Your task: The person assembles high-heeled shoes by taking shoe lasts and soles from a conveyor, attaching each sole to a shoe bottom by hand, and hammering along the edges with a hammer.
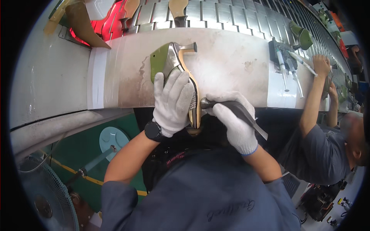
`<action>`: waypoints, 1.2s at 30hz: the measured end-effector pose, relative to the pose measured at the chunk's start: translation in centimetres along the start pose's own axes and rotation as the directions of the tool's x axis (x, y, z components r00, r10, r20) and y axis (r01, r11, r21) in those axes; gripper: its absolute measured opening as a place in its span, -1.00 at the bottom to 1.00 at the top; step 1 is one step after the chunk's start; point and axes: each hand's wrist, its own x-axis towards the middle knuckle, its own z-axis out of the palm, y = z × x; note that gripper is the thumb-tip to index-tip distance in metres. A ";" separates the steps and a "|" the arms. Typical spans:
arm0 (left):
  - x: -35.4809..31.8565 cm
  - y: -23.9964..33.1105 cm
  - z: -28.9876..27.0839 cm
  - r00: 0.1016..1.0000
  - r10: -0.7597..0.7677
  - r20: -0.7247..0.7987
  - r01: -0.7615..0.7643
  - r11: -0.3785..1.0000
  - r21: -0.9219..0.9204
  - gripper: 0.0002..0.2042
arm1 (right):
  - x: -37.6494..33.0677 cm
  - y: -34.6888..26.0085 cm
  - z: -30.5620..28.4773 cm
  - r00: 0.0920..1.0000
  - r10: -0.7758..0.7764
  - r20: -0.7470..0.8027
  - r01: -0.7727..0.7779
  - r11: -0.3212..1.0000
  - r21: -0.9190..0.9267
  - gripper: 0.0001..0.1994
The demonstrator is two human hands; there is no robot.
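The high-heeled shoe point(174, 61) lies on its side between my two gloved hands, its toe toward me and its sole facing right. My left hand point(173, 100) grips it, fingers point(178, 82) wrapped over the upper and hiding much of the forefoot. My right hand point(236, 123) is closed around a dark tool point(244, 115), the rounded end right by the shoe's sole edge; I can't tell whether they touch. A green last point(158, 59) fills the shoe. The bench point(227, 57) extends under and around it, the shoe's toe reaching past the near edge. To the shoe's right I have several syringes point(282, 67), with a co-worker point(327, 150) farther right. Beyond the shoe runs a metal slat conveyor point(208, 13); left of it and nearer me stands a fan point(44, 196).
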 end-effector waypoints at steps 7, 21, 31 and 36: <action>-1.1 0.2 0.8 1.000 -0.025 0.018 0.025 1.000 0.017 -0.23 | 1.2 0.4 -1.5 0.999 0.026 0.038 -0.031 0.990 0.138 -0.81; -1.5 -0.1 0.1 0.997 -0.059 0.058 0.061 0.997 -0.047 -0.38 | 5.4 -3.2 -1.4 0.945 -0.100 0.310 0.138 0.985 -0.102 -0.75; -1.5 -0.1 0.2 0.996 -0.070 0.056 0.074 0.995 -0.074 -0.36 | 4.2 -2.5 -0.8 0.887 -0.285 0.363 0.387 0.888 -0.249 -0.74; -1.0 0.3 0.4 0.992 -0.104 0.068 0.111 0.988 -0.109 -0.46 | 1.3 -2.8 -0.9 0.907 -0.198 0.372 0.301 0.922 -0.242 -0.72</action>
